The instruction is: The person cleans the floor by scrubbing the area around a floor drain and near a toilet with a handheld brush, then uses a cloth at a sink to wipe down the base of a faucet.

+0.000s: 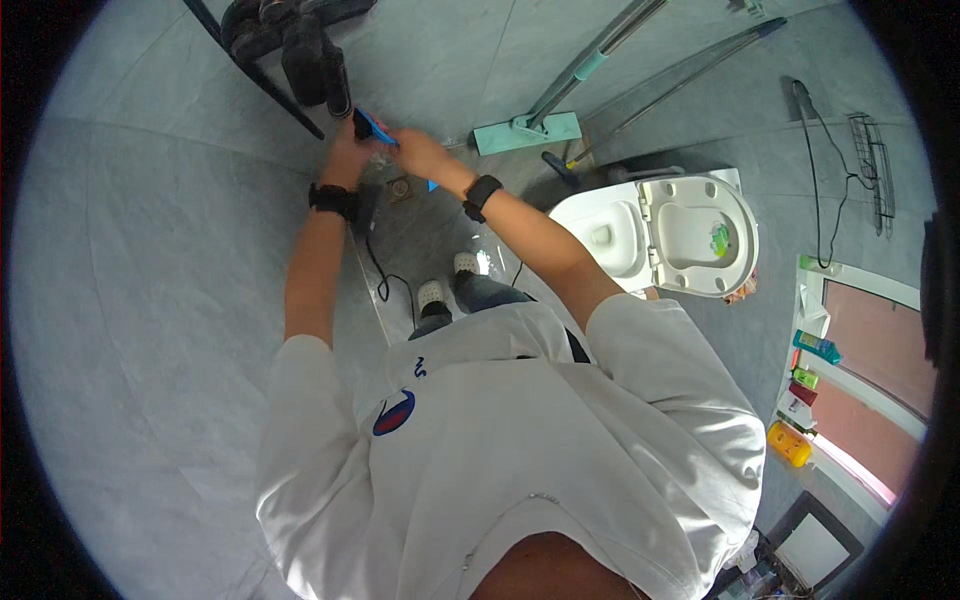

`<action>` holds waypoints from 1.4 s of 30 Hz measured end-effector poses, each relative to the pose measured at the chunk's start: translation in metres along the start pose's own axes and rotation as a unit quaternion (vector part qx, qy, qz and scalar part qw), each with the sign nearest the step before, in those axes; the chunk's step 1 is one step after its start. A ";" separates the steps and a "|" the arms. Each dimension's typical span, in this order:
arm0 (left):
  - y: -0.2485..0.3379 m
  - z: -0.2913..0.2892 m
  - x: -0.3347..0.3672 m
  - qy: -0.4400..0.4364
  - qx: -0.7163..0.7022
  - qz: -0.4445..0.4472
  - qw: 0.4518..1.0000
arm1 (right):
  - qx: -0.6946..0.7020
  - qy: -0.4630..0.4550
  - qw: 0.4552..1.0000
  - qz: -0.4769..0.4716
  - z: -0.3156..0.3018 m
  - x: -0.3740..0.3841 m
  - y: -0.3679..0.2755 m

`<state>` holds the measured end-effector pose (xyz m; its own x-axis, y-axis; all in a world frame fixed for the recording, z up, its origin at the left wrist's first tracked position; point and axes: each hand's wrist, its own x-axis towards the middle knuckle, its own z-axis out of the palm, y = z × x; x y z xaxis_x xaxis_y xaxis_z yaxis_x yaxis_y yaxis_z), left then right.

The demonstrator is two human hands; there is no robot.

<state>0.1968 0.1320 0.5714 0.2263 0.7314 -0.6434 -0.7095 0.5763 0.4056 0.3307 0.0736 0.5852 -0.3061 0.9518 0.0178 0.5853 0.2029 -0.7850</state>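
Observation:
Both my hands are raised ahead of me, close together, at a thin blue flat piece [376, 127] with a black part [361, 124] beside it; its kind does not show. My right hand [420, 155] pinches the blue piece at its near right edge. My left hand [348, 160] is closed around the lower side of the black part, its fingers partly hidden. A small blue bit [432, 186] shows beneath my right hand. Just beyond my left hand hangs the end of a dark, bulky object [303, 60]. Black bands circle both my wrists.
A floor drain [400, 188] lies below my hands, and a black cord [384, 285] runs nearby. To the right are a teal flat mop [527, 134], a long-handled brush [562, 168] and a toilet [620, 205] with its lid raised. Bottles, one of them yellow [789, 444], line the windowsill.

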 end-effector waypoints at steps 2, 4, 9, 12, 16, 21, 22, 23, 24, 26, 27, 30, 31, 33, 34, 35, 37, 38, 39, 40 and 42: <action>0.001 0.000 0.006 -0.152 -0.035 0.045 0.987 | -0.057 0.066 0.996 0.031 0.003 -0.010 0.004; 0.015 -0.009 0.017 -0.164 -0.046 0.048 0.984 | -0.100 0.048 0.993 0.048 -0.003 -0.015 -0.017; 0.025 -0.009 0.016 -0.151 -0.080 0.038 0.985 | -0.167 0.041 0.983 0.061 -0.009 -0.013 -0.028; 0.012 0.016 -0.017 -0.103 -0.006 0.094 0.990 | -0.079 0.039 0.995 0.047 -0.013 -0.012 -0.021; 0.005 0.027 -0.053 -0.128 0.418 0.391 0.810 | -0.088 0.015 0.995 0.041 -0.001 0.013 0.002; 0.022 -0.014 -0.022 -0.042 0.419 0.350 0.837 | -0.091 0.011 0.996 0.004 0.012 0.047 -0.017; 0.027 -0.022 -0.008 -0.049 0.273 0.301 0.913 | -0.072 0.037 0.996 -0.027 0.015 0.055 -0.016; 0.031 -0.032 0.001 -0.053 0.117 0.242 0.962 | -0.051 0.059 0.995 -0.056 0.020 0.060 -0.018; 0.032 -0.033 -0.002 -0.055 -0.045 0.172 0.982 | -0.050 0.053 0.996 -0.058 0.022 0.062 -0.020; 0.038 -0.044 -0.019 -0.026 -0.017 0.172 0.985 | -0.021 -0.023 0.998 -0.053 0.021 0.066 -0.024; 0.037 -0.030 -0.028 -0.013 0.021 0.156 0.987 | -0.024 -0.017 0.998 -0.046 0.017 0.071 -0.005; 0.033 -0.004 -0.050 0.004 0.024 0.157 0.987 | -0.267 -0.034 0.938 -0.218 0.008 0.081 0.030; 0.039 -0.021 -0.059 0.022 0.013 0.173 0.985 | -0.101 -0.158 0.980 -0.067 0.005 0.082 -0.003; 0.045 -0.029 -0.064 -0.021 0.085 0.209 0.974 | 0.059 -0.269 0.956 0.096 -0.002 0.079 -0.025; 0.048 -0.032 -0.059 -0.020 0.085 0.215 0.973 | 0.103 -0.233 0.963 0.090 -0.002 0.079 -0.025; 0.052 -0.035 -0.055 0.030 0.134 0.221 0.966 | 0.147 -0.198 0.966 0.082 -0.002 0.078 -0.025; 0.056 -0.027 -0.046 0.072 0.181 0.221 0.956 | 0.043 -0.131 0.990 0.000 0.001 0.080 -0.008; 0.058 -0.020 -0.043 0.080 0.209 0.293 0.930 | -0.063 -0.065 0.993 -0.080 0.003 0.080 0.003; 0.058 -0.011 -0.043 0.089 0.240 0.363 0.896 | -0.063 -0.062 0.993 -0.078 0.006 0.078 0.015; 0.059 0.004 -0.049 0.086 0.243 0.361 0.896 | -0.099 0.015 0.983 -0.151 0.007 0.076 0.025; 0.065 0.031 -0.066 -0.050 0.277 0.430 0.857 | -0.130 0.089 0.962 -0.224 0.007 0.073 0.032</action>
<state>0.1568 0.1321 0.6604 -0.1454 0.9845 0.0976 -0.2221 -0.1286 0.9665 0.3215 0.1483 0.5574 -0.4512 0.7756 0.4414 0.6002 0.6298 -0.4930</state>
